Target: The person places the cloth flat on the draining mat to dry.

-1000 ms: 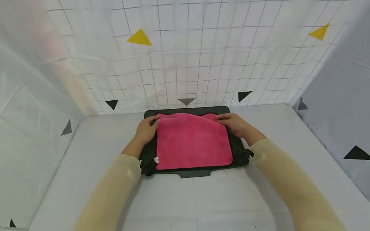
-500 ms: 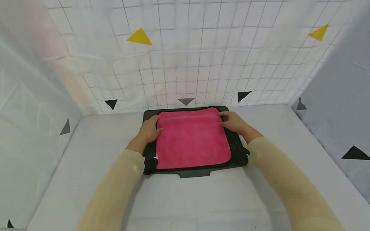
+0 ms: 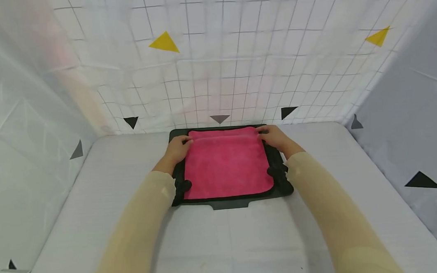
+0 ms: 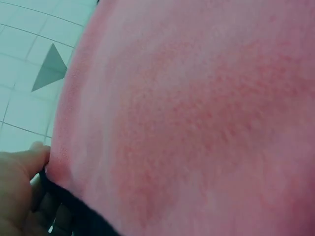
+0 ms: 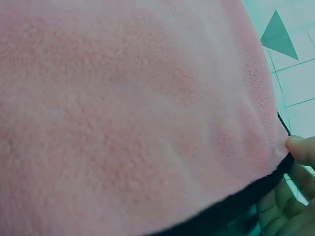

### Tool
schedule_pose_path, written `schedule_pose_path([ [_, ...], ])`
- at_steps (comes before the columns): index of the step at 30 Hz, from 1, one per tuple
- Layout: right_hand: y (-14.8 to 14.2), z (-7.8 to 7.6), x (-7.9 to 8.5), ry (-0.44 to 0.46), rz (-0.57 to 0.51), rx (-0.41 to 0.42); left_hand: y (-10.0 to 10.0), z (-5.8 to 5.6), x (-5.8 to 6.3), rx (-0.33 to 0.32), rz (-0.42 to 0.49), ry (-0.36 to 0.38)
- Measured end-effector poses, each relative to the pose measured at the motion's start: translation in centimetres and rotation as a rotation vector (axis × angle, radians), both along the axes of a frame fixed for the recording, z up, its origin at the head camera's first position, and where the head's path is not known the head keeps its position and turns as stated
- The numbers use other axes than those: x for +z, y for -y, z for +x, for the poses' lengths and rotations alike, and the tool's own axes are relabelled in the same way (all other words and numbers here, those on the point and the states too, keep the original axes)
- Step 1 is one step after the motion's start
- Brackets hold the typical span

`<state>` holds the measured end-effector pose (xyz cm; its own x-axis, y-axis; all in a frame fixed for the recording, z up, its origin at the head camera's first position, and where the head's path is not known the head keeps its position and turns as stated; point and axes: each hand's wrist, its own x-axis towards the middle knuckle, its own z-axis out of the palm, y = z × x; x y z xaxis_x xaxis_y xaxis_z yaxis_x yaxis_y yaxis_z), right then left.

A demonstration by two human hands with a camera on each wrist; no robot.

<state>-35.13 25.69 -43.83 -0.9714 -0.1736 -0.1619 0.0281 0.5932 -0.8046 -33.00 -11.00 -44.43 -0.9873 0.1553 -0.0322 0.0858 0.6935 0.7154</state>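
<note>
A pink plush towel (image 3: 225, 169) lies spread over a black tray (image 3: 229, 204), with a crease running across near its far edge. At the towel's far left side, my left hand (image 3: 177, 149) pinches the edge; the left wrist view has the thumb (image 4: 34, 156) against the pink cloth and the fingers below. My right hand (image 3: 274, 137) holds the far right edge, its thumb (image 5: 301, 148) on top and its fingers underneath in the right wrist view. A dark band (image 5: 231, 204) shows along the cloth's border; whether it is trim or another layer I cannot tell.
The tray stands on a white table (image 3: 224, 243), close to a white grid-lined curtain (image 3: 215, 83) at the back. Grey sheeting (image 3: 406, 102) hangs on the right side. Black wrist devices (image 3: 277, 172) sit low over the tray's sides.
The towel's far edge was bunched and slanted; it has straightened out. Both hands have shifted slightly inward, and the right has also moved a little farther back.
</note>
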Motion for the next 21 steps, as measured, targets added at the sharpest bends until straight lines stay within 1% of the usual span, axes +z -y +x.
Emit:
schedule_pose_path([
  [3, 0.01, -0.30, -0.21, -0.066, 0.041, -0.039, -0.41, -0.30, -0.12, 0.019, -0.010, -0.031],
  [5, 0.02, -0.45, -0.34, -0.109, 0.050, -0.078, -0.49, -0.41, -0.30, 0.035, -0.032, -0.055],
  [6, 0.02, -0.49, -0.39, -0.123, 0.047, -0.097, -0.49, -0.43, -0.40, 0.047, -0.044, -0.067],
  [8, 0.06, -0.50, -0.46, -0.137, 0.041, -0.106, -0.40, -0.37, -0.52, 0.064, -0.066, -0.077],
  [10, 0.13, -0.52, -0.52, -0.132, 0.052, -0.092, -0.30, -0.27, -0.56, 0.065, -0.104, -0.082],
  [11, 0.17, -0.53, -0.56, -0.124, 0.071, -0.072, -0.28, -0.22, -0.53, 0.060, -0.117, -0.077],
  [13, 0.26, -0.56, -0.63, -0.117, 0.135, -0.020, -0.33, -0.12, -0.38, 0.030, -0.143, -0.066],
  [16, 0.45, -0.61, -0.69, -0.109, 0.234, 0.031, -0.46, -0.08, -0.17, -0.004, -0.178, -0.052],
  [18, 0.55, -0.63, -0.67, -0.109, 0.273, 0.043, -0.49, -0.16, -0.15, -0.011, -0.180, -0.042],
  [21, 0.65, -0.67, -0.59, -0.106, 0.298, 0.040, -0.42, -0.35, -0.26, -0.009, -0.170, -0.023],
])
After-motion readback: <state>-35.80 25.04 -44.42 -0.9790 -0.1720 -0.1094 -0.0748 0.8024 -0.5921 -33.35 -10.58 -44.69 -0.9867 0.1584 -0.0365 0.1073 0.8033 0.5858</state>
